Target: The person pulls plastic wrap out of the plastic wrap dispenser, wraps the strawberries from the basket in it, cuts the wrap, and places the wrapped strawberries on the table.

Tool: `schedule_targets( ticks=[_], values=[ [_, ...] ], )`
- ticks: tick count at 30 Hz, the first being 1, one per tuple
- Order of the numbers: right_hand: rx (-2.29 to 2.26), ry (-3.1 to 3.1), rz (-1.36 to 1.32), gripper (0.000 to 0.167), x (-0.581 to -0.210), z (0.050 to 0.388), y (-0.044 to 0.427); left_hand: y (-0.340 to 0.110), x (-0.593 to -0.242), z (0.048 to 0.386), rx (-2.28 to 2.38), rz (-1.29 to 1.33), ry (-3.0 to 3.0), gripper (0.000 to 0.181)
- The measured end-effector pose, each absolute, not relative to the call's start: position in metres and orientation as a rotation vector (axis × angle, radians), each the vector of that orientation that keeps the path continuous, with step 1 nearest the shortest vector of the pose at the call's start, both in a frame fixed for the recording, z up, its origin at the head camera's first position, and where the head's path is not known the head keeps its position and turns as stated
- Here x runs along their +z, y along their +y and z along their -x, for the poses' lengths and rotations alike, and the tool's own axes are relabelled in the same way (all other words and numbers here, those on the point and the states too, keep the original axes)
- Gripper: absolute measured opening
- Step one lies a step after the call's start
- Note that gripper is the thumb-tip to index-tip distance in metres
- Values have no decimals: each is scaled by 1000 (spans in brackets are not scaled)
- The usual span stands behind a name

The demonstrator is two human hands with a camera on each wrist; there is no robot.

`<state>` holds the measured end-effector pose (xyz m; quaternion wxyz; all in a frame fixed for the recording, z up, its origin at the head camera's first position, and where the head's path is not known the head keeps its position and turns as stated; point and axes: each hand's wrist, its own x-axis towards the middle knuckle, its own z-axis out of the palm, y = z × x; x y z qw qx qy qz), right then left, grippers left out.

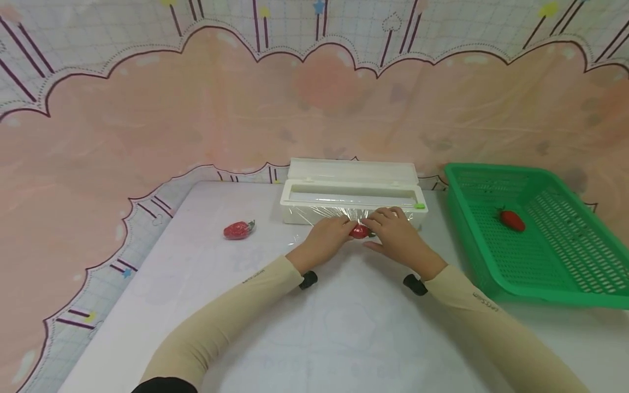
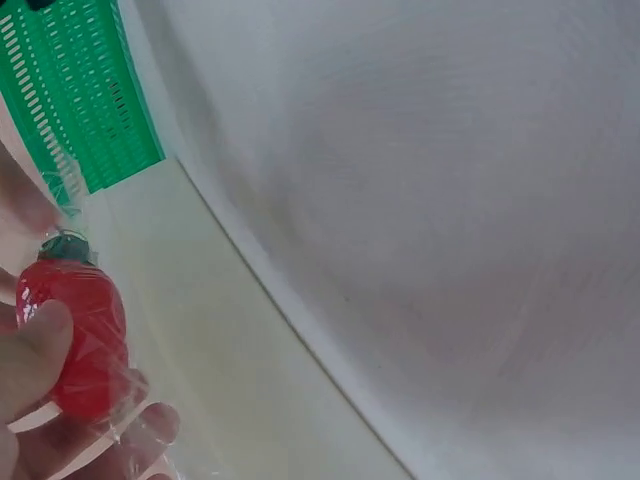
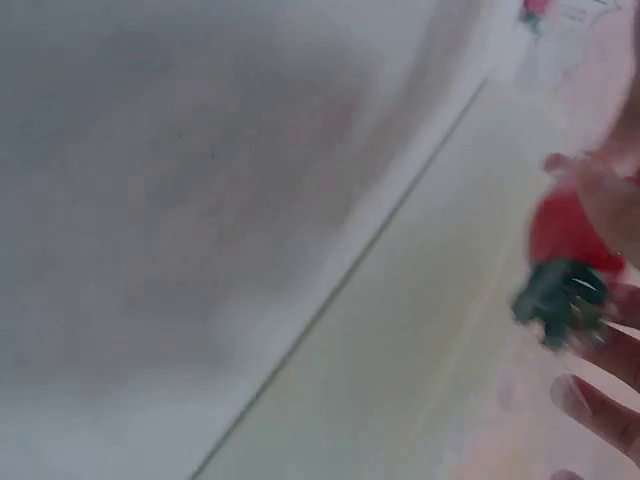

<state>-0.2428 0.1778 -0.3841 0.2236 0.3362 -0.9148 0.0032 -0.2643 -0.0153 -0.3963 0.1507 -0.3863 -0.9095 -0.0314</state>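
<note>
My left hand [image 1: 326, 238] grips a red strawberry [image 1: 360, 232] with a green leafy top, its thumb lying across the red side in the left wrist view. Clear cling film [image 1: 314, 213] clings around the fruit and fans up to the white film dispenser [image 1: 290, 213] just behind. At the leafy end is my right hand [image 1: 400, 240], thumb apart and fingers loosely spread by the film. In the right wrist view the strawberry [image 3: 570, 235] is blurred, and whether the right fingers touch its leaves is unclear.
Left on the white table [image 1: 314, 338] lies another strawberry [image 1: 238, 230], shiny as if wrapped. A green slotted basket [image 1: 491, 273] stands at the right with one strawberry [image 1: 512, 220] inside. The dispenser's lid [image 1: 351, 171] is raised, near a patterned cloth backdrop [image 1: 245, 114].
</note>
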Motion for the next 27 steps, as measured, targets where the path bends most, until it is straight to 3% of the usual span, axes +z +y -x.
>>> schedule_targets(
  ticks=[7,10,14,18,27],
  values=[
    [107,-2618,-839,31,-388,251,169,-31,-390,266,-55,986,-2586,40],
    [187,-2681,-771,30,-388,252,169,-40,-388,264,13,908,-2419,35],
    [266,-2736,-732,31,-385,254,173,-44,-389,263,181,1053,-2111,28],
    [314,-2764,-745,30,-383,256,175,-37,-394,267,350,1169,-1987,35],
    [362,-2875,-718,35,-382,258,171,-17,-400,282,361,1094,-2084,27]
  ],
)
